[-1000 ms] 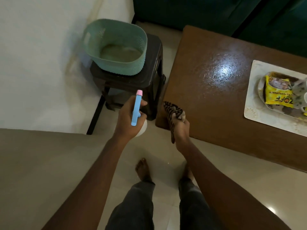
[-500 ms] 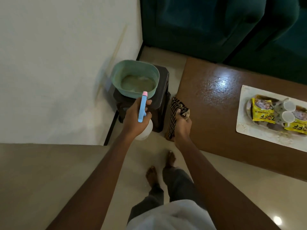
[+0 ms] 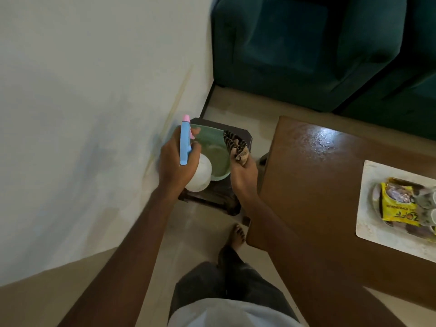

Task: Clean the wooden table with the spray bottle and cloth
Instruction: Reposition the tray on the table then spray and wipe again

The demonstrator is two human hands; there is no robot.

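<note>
My left hand [image 3: 175,161] grips a spray bottle [image 3: 185,140] with a blue head, pink nozzle and white round body, held over the left rim of a green basket [image 3: 218,159]. My right hand [image 3: 243,173] is closed on a striped brown cloth [image 3: 237,143], held above the basket's right side. The basket sits on a dark stool [image 3: 219,197]. The wooden table [image 3: 313,175] lies to the right of both hands, its top glossy with a wet-looking sheen near the far left corner.
A white placemat [image 3: 370,223] on the table's right side carries yellow snack packets [image 3: 396,204] and cups. A white wall [image 3: 94,114] stands to the left, a dark green sofa [image 3: 306,48] behind. My bare foot [image 3: 236,237] stands beside the table's near corner.
Both hands moved away from the table's left edge and now hover over the green basket on the stool, still holding bottle and cloth. The view shifted closer to the stool.
</note>
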